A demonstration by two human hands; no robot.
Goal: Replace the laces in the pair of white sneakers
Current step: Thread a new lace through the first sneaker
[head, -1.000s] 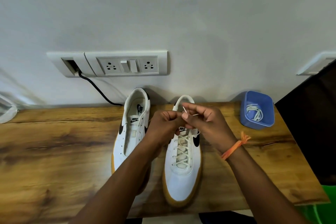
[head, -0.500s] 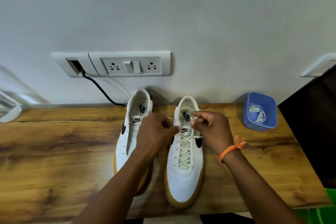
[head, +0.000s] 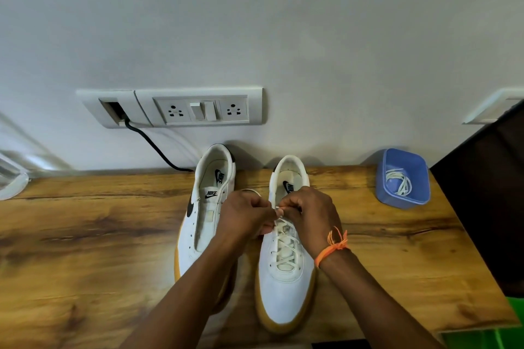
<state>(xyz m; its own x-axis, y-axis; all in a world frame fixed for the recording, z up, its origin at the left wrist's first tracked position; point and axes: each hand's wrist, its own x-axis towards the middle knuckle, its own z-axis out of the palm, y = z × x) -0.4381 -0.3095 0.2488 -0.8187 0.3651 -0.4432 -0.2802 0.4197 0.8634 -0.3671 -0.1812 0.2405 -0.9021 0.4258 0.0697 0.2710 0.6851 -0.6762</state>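
Two white sneakers are set side by side on a wooden table, toes toward the viewer. The right sneaker is laced; the cream lace is crossed over its tongue, and its ends are pinched above the top eyelets by the left hand and right hand, fingers curled. The knot area is hidden behind the knuckles. The left sneaker is unlaced, its toe covered by the left forearm. More laces are coiled in a blue tub near the right edge.
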